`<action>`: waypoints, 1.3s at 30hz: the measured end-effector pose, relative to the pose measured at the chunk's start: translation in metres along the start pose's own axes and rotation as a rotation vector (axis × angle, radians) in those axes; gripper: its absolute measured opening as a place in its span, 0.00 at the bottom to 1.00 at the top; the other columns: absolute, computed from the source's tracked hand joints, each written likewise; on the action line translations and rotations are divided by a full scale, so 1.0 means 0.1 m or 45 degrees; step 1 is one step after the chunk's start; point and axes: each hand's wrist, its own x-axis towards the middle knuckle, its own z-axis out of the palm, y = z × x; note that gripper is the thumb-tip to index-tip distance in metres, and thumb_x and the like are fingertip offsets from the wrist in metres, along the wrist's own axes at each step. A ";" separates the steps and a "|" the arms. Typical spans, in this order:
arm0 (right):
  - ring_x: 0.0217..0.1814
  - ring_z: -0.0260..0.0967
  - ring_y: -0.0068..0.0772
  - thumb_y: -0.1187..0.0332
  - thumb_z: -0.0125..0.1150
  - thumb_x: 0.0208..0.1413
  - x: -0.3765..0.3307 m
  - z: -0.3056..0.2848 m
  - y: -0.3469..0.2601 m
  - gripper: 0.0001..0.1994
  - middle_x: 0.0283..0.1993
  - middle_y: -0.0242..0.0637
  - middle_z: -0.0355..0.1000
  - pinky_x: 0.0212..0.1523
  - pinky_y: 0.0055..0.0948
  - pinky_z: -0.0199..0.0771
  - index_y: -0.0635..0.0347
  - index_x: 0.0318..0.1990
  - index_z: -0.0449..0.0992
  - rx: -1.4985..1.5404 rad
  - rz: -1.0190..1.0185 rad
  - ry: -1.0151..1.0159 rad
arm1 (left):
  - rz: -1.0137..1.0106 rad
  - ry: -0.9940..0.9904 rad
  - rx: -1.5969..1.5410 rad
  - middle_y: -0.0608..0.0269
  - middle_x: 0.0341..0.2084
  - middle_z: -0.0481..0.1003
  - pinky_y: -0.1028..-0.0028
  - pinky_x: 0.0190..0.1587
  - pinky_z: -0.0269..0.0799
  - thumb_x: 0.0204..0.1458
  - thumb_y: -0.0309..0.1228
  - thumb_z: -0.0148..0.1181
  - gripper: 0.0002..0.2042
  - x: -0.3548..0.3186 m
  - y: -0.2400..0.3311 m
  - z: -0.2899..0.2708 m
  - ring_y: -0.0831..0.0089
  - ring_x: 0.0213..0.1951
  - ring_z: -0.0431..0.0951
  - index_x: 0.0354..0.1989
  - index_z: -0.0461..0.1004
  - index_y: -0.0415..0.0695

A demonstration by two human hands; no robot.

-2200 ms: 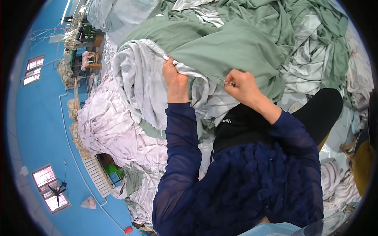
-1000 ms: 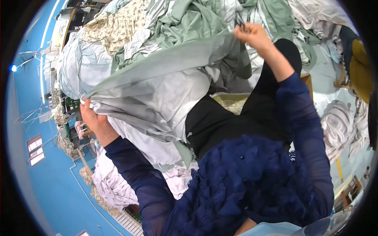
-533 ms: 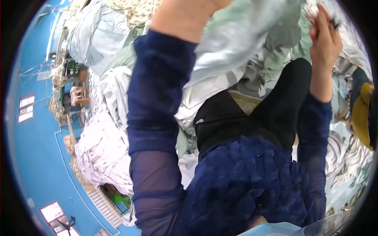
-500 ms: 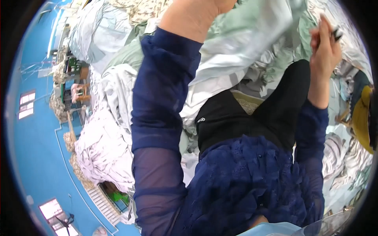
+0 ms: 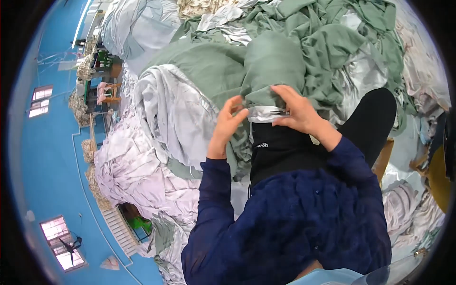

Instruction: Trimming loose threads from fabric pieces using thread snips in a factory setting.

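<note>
A green cloth (image 5: 275, 59) with a pale, shiny hem (image 5: 264, 114) lies over my left thigh and knee, with the hem toward me. At the left end of the hem, my left hand (image 5: 228, 123) is curled, its thumb and fingertips closed at the cloth's edge. My right hand (image 5: 301, 111) rests at the other end, index finger stretched on the green side and thumb below the hem. Within that hand is a small dark tool that looks like thread snips (image 5: 283, 113); the fingers partly hide it.
Heaps of cloth surround my legs: grey-white cloth (image 5: 173, 109) and pinkish-white cloth (image 5: 142, 161) on the left, pale pink cloth (image 5: 422, 57) at far right. A yellow rounded object (image 5: 438, 173) stands at the right edge. A wooden stool (image 5: 111, 91) is farther left, near a blue wall (image 5: 57, 175).
My left arm has drawn back from the far side, and my right hand has come in from the right. The blurred, swinging cloth now lies over my left thigh, between both hands.
</note>
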 end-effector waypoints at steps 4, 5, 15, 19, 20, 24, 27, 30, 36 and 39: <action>0.38 0.71 0.48 0.68 0.75 0.37 -0.17 0.08 0.04 0.34 0.47 0.41 0.67 0.37 0.38 0.72 0.56 0.57 0.68 -0.267 -0.003 0.046 | 0.179 -0.136 0.021 0.59 0.56 0.69 0.68 0.58 0.65 0.52 0.20 0.58 0.26 -0.08 -0.23 0.13 0.68 0.59 0.67 0.62 0.63 0.40; 0.39 0.71 0.49 0.67 0.75 0.38 -0.21 0.09 0.02 0.32 0.43 0.41 0.67 0.37 0.40 0.72 0.56 0.55 0.69 -0.287 0.009 0.007 | 0.219 -0.096 0.079 0.60 0.55 0.69 0.68 0.58 0.65 0.51 0.17 0.56 0.26 -0.07 -0.29 0.15 0.68 0.59 0.67 0.61 0.63 0.40; 0.29 0.69 0.40 0.76 0.66 0.45 -0.35 0.11 0.10 0.09 0.31 0.38 0.68 0.31 0.33 0.67 0.61 0.36 0.74 -0.287 0.122 0.187 | 0.234 -0.151 -0.045 0.59 0.49 0.69 0.73 0.46 0.72 0.40 0.16 0.55 0.30 0.20 -0.45 0.34 0.70 0.47 0.74 0.57 0.61 0.37; 0.25 0.62 0.29 0.78 0.66 0.48 -0.40 -0.20 0.01 0.07 0.26 0.35 0.64 0.28 0.27 0.62 0.63 0.32 0.72 -0.160 0.081 0.287 | 0.399 -0.145 0.015 0.65 0.41 0.72 0.76 0.41 0.69 0.40 0.17 0.55 0.27 0.23 -0.37 0.35 0.75 0.37 0.74 0.53 0.62 0.41; 0.25 0.62 0.29 0.77 0.66 0.48 -0.43 -0.27 -0.05 0.07 0.26 0.35 0.64 0.28 0.27 0.62 0.63 0.32 0.72 -0.177 0.088 0.303 | 0.377 -0.115 0.007 0.66 0.39 0.72 0.77 0.41 0.69 0.40 0.17 0.55 0.25 0.22 -0.37 0.37 0.76 0.36 0.73 0.52 0.63 0.41; 0.26 0.60 0.24 0.77 0.63 0.50 -0.52 -0.68 -0.38 0.06 0.25 0.32 0.63 0.28 0.25 0.59 0.63 0.30 0.71 -0.187 0.116 0.349 | 0.363 -0.168 0.218 0.61 0.41 0.71 0.74 0.42 0.70 0.39 0.16 0.55 0.23 0.24 -0.34 0.38 0.73 0.36 0.74 0.48 0.64 0.42; 0.27 0.56 0.21 0.75 0.61 0.51 -0.70 -1.06 -0.62 0.05 0.26 0.29 0.61 0.29 0.22 0.54 0.63 0.28 0.70 -0.197 0.084 0.286 | 0.419 -0.177 0.426 0.56 0.39 0.71 0.72 0.42 0.70 0.38 0.16 0.55 0.26 0.32 -0.43 0.41 0.69 0.36 0.75 0.51 0.64 0.42; 0.30 0.56 0.20 0.74 0.59 0.54 -0.96 -1.40 -0.79 0.05 0.28 0.28 0.60 0.31 0.21 0.54 0.63 0.30 0.69 -0.297 0.029 0.382 | 0.442 -0.034 0.430 0.49 0.46 0.73 0.67 0.47 0.72 0.40 0.17 0.56 0.29 0.38 -0.31 0.45 0.58 0.42 0.78 0.56 0.65 0.43; 0.32 0.56 0.18 0.72 0.58 0.59 -1.61 -1.64 -0.81 0.06 0.30 0.27 0.61 0.34 0.19 0.56 0.63 0.32 0.69 -0.466 0.128 0.693 | 0.435 -0.358 0.038 0.54 0.49 0.72 0.70 0.53 0.69 0.39 0.22 0.66 0.34 0.47 -0.20 0.23 0.66 0.50 0.74 0.60 0.62 0.37; 0.31 0.59 0.16 0.73 0.57 0.61 -1.90 -1.62 -0.59 0.05 0.30 0.26 0.63 0.33 0.18 0.59 0.62 0.35 0.69 -0.590 0.256 0.790 | 0.479 -0.294 0.023 0.57 0.43 0.75 0.72 0.50 0.71 0.39 0.25 0.69 0.28 0.42 -0.12 0.25 0.68 0.45 0.76 0.53 0.70 0.37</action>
